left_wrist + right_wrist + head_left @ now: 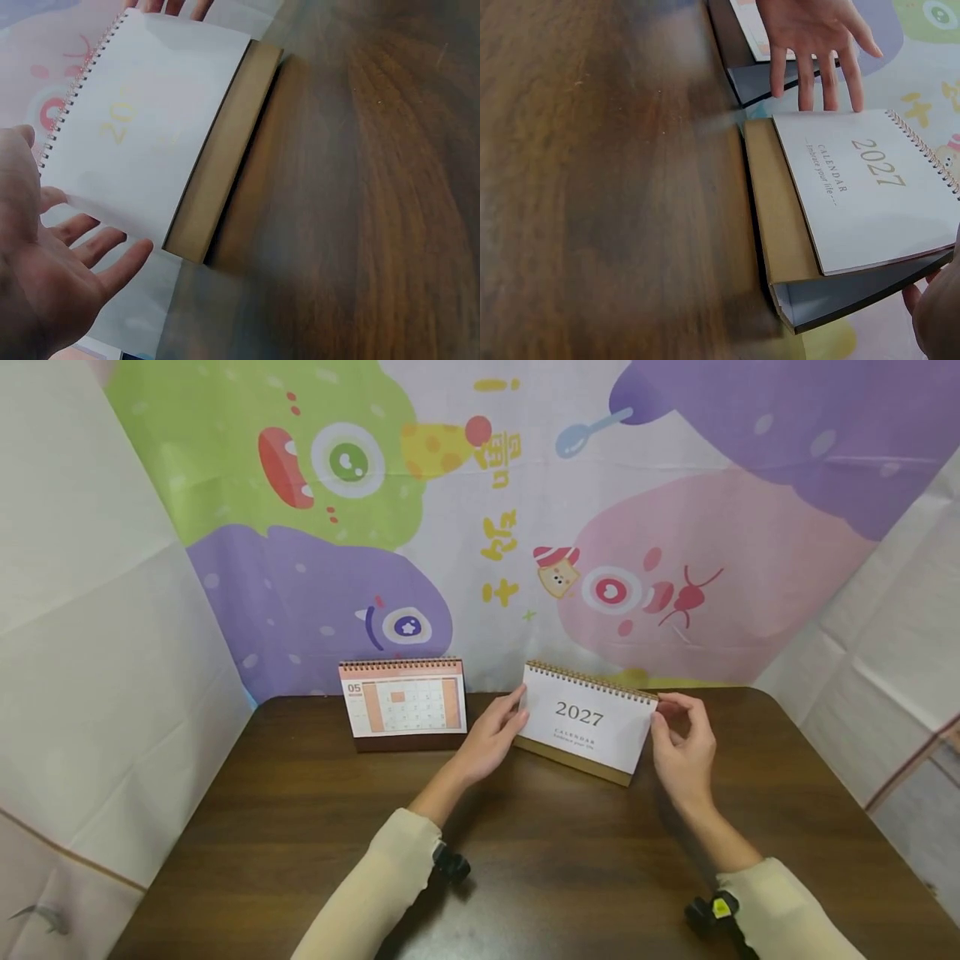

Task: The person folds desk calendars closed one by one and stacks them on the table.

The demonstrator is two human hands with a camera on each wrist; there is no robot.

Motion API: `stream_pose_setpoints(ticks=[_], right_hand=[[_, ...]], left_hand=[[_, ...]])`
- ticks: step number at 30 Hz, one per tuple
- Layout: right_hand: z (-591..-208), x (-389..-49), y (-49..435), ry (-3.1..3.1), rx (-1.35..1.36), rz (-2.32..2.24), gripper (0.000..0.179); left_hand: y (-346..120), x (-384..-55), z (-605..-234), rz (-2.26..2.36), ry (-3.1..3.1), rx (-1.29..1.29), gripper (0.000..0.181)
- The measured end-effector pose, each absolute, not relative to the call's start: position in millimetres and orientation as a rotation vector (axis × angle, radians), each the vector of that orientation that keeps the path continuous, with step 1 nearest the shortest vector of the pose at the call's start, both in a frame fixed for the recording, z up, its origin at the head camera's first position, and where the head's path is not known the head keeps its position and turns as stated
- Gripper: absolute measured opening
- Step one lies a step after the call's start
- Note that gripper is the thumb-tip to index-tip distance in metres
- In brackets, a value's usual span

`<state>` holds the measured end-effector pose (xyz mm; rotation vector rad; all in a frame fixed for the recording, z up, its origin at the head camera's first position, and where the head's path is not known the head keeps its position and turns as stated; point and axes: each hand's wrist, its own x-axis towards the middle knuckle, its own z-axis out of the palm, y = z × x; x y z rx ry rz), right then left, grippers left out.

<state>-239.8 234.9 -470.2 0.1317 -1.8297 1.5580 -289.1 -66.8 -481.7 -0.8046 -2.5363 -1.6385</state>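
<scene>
A white desk calendar [581,714] marked 2027 stands tilted back on a tan base, with a gold spiral binding along its top. At its left side my left hand [491,735] holds its fingers straight and spread, fingertips right at the page edge; the thumb stands apart from them in the right wrist view. My right hand [686,747] pinches the calendar's upper right corner, thumb toward the side edge and fingers bent behind. The hollow side of the tan base [784,202] shows in the right wrist view.
A second desk calendar [408,702], orange and white and open at 05, stands to the left on a dark brown base, close to my left hand. Both stand near the back edge of the dark wooden table [525,877]. A cartoon-printed cloth [495,635] hangs behind.
</scene>
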Motion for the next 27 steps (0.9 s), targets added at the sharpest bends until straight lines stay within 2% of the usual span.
stream_pose_setpoints(ticks=[4, 10, 13, 27], right_hand=[[-468.4, -242.1, 232.9, -1.813, 0.136, 1.563, 0.027], [-467.5, -246.4, 231.1, -1.805, 0.124, 1.588, 0.027], [-468.2, -249.0, 230.1, -1.803, 0.123, 1.611, 0.027], [-470.4, -260.9, 229.6, -1.822, 0.148, 1.666, 0.028]], left_hand=[[-68.5, -294.0, -489.9, -1.682, -2.513, -0.798, 0.071], [-74.1, -328.5, -541.7, -1.700, -2.503, -0.757, 0.068], [-79.2, -337.3, -555.4, -1.732, -2.508, -0.750, 0.066], [-94.3, -326.0, -557.6, -1.758, -2.466, -0.744, 0.058]])
